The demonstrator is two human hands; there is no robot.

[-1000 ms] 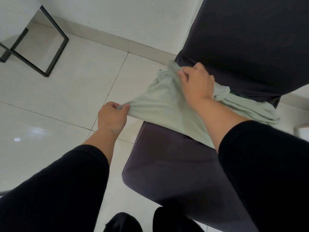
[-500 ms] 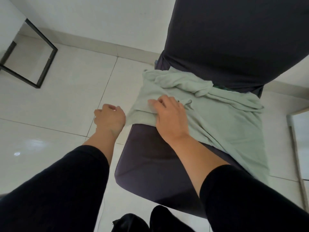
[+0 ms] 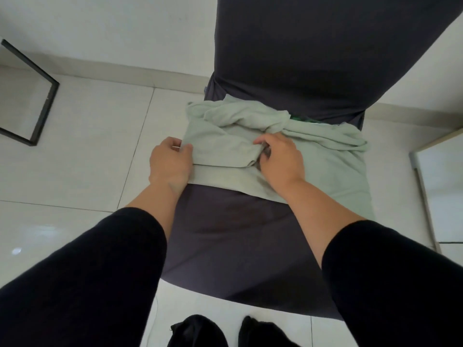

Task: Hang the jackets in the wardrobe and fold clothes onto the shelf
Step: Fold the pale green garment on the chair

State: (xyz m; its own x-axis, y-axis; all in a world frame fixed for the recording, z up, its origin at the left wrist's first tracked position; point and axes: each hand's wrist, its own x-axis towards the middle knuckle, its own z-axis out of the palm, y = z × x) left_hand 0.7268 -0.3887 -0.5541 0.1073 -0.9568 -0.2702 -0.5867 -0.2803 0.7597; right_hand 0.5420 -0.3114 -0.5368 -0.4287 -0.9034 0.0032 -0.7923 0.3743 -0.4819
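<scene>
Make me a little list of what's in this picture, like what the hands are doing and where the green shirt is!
garment: pale green garment, partly folded, bunched at the back
where: lying on the seat of the dark covered chair
left hand: left hand pinches the garment's left edge
right hand: right hand grips a fold near the middle
floor: white tiles, black metal frame at left
feet: black footwear below the chair
</scene>
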